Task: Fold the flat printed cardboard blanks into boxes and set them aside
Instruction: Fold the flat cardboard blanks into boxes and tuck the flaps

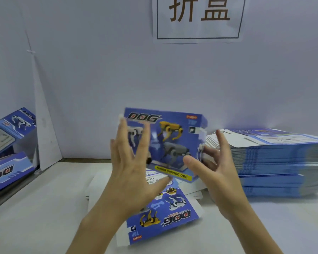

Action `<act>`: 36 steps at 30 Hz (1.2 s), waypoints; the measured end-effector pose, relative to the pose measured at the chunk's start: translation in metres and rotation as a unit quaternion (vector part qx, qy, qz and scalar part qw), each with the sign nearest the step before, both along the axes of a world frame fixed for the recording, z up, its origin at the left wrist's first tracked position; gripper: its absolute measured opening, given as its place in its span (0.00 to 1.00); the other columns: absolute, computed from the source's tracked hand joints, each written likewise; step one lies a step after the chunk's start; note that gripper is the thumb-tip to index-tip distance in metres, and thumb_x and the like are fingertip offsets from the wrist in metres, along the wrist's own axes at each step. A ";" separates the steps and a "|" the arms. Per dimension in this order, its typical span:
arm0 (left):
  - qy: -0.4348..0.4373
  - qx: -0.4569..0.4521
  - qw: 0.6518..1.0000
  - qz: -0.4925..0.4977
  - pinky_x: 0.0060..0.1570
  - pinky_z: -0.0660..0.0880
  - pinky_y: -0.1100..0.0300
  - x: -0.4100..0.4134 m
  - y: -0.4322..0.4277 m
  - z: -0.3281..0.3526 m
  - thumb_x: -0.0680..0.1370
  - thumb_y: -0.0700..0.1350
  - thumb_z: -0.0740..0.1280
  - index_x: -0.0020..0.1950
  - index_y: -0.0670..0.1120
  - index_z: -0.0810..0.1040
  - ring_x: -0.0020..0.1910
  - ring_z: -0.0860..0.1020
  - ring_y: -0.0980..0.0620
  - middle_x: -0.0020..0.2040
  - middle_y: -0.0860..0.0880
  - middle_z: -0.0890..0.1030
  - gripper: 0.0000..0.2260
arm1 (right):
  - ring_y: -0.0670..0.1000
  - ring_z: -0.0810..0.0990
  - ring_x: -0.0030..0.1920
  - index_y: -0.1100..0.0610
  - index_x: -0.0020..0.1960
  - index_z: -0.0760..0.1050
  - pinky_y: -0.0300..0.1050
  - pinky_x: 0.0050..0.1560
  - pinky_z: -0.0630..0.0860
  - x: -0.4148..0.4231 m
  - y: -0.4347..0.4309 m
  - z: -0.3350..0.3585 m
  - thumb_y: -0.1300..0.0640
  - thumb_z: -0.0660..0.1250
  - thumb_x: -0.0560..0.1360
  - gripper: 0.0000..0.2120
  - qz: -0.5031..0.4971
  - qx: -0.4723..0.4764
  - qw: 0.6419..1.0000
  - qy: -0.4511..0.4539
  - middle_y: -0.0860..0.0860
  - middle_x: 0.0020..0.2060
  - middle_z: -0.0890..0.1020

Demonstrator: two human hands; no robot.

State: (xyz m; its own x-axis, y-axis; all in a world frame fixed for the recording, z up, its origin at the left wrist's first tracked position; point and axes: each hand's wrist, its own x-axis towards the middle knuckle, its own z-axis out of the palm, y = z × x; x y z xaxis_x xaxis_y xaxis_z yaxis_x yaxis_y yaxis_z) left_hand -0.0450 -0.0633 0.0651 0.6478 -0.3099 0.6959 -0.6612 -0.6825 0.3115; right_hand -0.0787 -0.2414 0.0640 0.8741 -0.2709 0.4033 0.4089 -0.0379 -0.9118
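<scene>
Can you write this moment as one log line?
DOG box: folded, held up | left hand: fingers straight | right hand: fingers spread | blank: flat on table

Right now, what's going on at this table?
A person is folding boxes. The left hand and right hand press a blue printed cardboard dog box between them, raised above the white table. A flat blue blank lies beneath, a tall stack of flat blanks sits on the right, and finished boxes lie at left.
</scene>
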 end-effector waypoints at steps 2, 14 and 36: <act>0.092 -0.116 0.989 0.000 0.70 0.42 0.59 0.001 0.000 0.000 0.61 0.73 0.63 0.70 0.68 0.30 0.66 0.26 0.72 0.69 0.64 0.22 0.51 | 0.44 0.85 0.44 0.36 0.74 0.54 0.38 0.40 0.79 0.004 -0.003 -0.003 0.53 0.83 0.58 0.54 -0.021 0.052 0.998 -0.017 0.47 0.57 0.77; 0.196 -0.420 0.869 -0.171 0.44 0.80 0.63 0.023 0.016 -0.005 0.57 0.43 0.83 0.68 0.50 0.63 0.49 0.83 0.54 0.48 0.56 0.82 0.45 | 0.52 0.82 0.55 0.42 0.72 0.61 0.50 0.59 0.76 0.009 -0.025 -0.006 0.54 0.71 0.61 0.42 0.092 0.001 0.987 0.129 0.50 0.58 0.81; 0.445 -0.348 0.807 -0.174 0.33 0.78 0.61 0.017 0.006 -0.003 0.64 0.61 0.66 0.50 0.46 0.81 0.34 0.78 0.53 0.40 0.43 0.78 0.23 | 0.45 0.81 0.28 0.55 0.47 0.79 0.45 0.36 0.76 0.008 -0.041 -0.002 0.53 0.64 0.78 0.08 0.026 0.129 0.977 0.167 0.47 0.29 0.82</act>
State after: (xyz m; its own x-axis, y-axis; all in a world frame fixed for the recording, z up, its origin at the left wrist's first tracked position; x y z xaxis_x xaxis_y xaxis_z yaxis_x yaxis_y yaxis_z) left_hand -0.0276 -0.0568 0.0623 0.9450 -0.3151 0.0874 -0.0782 0.0417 0.9961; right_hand -0.0710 -0.2819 0.0624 0.9606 -0.2774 0.0176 0.0822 0.2231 -0.9713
